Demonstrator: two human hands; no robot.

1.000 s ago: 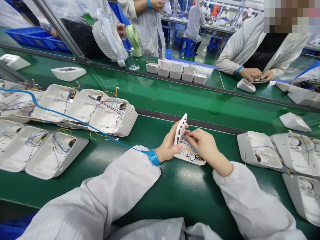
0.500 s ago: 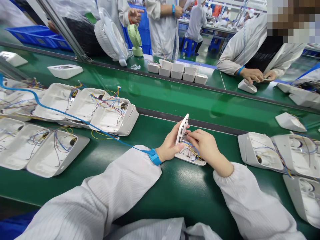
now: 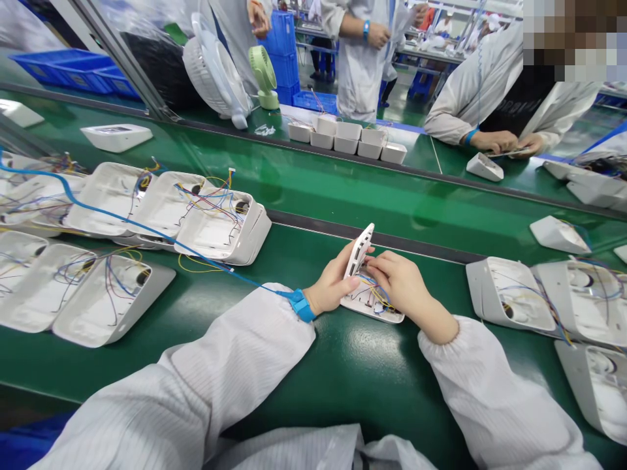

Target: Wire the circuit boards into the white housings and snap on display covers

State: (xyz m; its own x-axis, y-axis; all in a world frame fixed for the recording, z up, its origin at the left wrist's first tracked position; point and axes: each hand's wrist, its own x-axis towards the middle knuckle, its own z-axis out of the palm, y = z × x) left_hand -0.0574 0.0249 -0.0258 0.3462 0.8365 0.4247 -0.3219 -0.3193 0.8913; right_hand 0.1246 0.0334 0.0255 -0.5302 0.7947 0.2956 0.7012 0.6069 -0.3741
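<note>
My left hand grips a white panel, which is tilted up nearly on edge. Below and to the right of it lies a white housing with blue, yellow and dark wires inside, on the green bench. My right hand has its fingers pinched together at the panel's inner side, above the wires. What those fingertips hold is too small to make out. A blue wrist strap with a blue cord is on my left wrist.
Open white housings with wires stand at the left and right. Beyond the dark rail runs a green belt carrying white units. Across it are a white fan, small white boxes and a person's hands.
White units on the belt have shifted left. The panel in my left hand leans slightly more to the right. Standing people in the background have moved.
</note>
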